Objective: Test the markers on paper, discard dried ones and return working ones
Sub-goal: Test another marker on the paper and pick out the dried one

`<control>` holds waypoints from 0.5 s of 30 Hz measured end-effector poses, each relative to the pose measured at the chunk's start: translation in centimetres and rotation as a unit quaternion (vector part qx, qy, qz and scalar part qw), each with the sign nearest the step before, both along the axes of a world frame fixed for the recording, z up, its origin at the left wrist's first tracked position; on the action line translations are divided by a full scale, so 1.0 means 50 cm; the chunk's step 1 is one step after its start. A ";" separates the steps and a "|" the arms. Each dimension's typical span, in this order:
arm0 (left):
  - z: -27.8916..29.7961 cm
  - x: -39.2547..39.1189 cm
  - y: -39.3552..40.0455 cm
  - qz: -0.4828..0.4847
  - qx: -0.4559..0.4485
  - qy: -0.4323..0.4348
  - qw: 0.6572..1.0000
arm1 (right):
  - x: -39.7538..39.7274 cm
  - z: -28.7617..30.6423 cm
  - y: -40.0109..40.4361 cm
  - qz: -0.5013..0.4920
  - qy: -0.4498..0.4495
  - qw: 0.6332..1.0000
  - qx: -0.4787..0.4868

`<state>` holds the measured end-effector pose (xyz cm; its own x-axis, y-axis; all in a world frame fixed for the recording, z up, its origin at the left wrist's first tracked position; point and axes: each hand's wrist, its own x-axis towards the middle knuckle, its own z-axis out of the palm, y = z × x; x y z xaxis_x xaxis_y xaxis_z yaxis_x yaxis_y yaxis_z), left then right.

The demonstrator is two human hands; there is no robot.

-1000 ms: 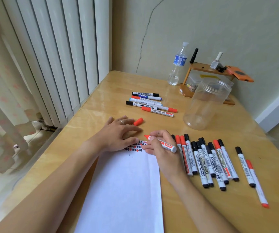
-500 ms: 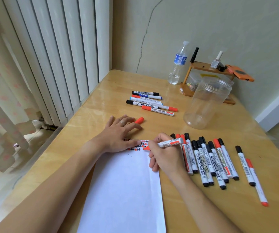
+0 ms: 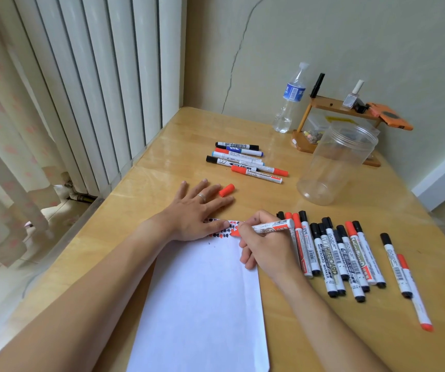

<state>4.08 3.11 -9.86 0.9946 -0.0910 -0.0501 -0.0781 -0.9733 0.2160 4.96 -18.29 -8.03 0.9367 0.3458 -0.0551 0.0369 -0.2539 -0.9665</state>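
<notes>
We are working at the far edge of the white paper sheet [image 3: 202, 304], and the risks are sitting right there. The red ink patch is growing close to the paper's right corner, so one stroke too wide could be carrying the tip off onto the wooden table [image 3: 283, 331]. Our right wrist is also resting against the row of capped whiteboard markers [image 3: 334, 253] just right of the paper; a sideways sweep could be rolling them, and tested and untested ones could be getting mixed.

Our right hand [image 3: 265, 248] is curling tightly round the uncapped red whiteboard marker [image 3: 272, 227], pinching its barrel with the tip lying on the paper's far edge. Our left hand [image 3: 197, 210] is lying flat with fingers spread, pressing the paper's far left corner down.

Just beyond the paper, the loose red cap [image 3: 226, 190] is lying by our left fingertips; it could be rolling away if we nudge it. Farther beyond, a small cluster of markers [image 3: 245, 162] is lying apart, and right of it the clear plastic jar [image 3: 337, 165] is standing empty.
</notes>
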 end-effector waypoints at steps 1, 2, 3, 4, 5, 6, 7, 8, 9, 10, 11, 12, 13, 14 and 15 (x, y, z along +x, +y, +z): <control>0.000 0.001 0.001 0.000 -0.004 -0.002 1.000 | 0.000 0.000 0.000 0.001 0.001 1.000 -0.001; 0.000 0.001 0.000 0.001 -0.007 -0.004 1.000 | 0.000 0.000 0.000 0.001 0.003 1.000 -0.001; 0.000 0.002 0.001 0.002 -0.010 -0.007 1.000 | 0.000 0.000 0.001 0.000 0.005 1.000 -0.002; 0.000 0.002 0.001 0.002 -0.013 -0.008 1.000 | 0.001 0.000 0.001 0.000 0.007 1.000 -0.004; 0.000 0.002 0.001 0.002 -0.014 -0.010 1.000 | 0.001 0.001 0.001 -0.002 0.009 1.000 -0.006; -0.001 0.002 0.002 0.002 -0.015 -0.011 1.000 | 0.001 0.003 0.002 -0.003 0.009 1.000 -0.007; -0.001 0.002 0.003 0.002 -0.017 -0.013 1.000 | 0.000 0.003 0.002 -0.004 0.009 1.000 -0.006; -0.002 0.002 0.003 0.002 -0.017 -0.015 1.000 | 0.000 0.004 0.001 -0.005 0.007 1.000 -0.005; -0.002 0.002 0.004 0.002 -0.017 -0.017 1.000 | 0.000 0.004 0.000 -0.005 0.006 1.000 -0.003; -0.003 0.002 0.004 0.002 -0.018 -0.018 1.000 | -0.001 0.004 -0.001 -0.004 0.005 1.000 -0.001; -0.003 0.003 0.003 0.002 -0.020 -0.018 1.000 | -0.002 0.003 -0.001 -0.001 0.006 1.000 0.002; -0.003 0.002 0.004 0.002 -0.021 -0.018 1.000 | -0.002 0.003 0.000 0.003 0.007 1.000 0.002; -0.003 0.003 0.004 0.003 -0.022 -0.018 1.000 | -0.002 0.002 0.000 0.007 0.008 1.000 0.000; -0.004 0.003 0.004 0.003 -0.020 -0.019 1.000 | -0.001 0.002 0.002 0.008 0.010 1.000 -0.003; -0.004 0.003 0.005 0.003 -0.018 -0.020 1.000 | -0.001 0.002 0.002 0.007 0.010 1.000 -0.004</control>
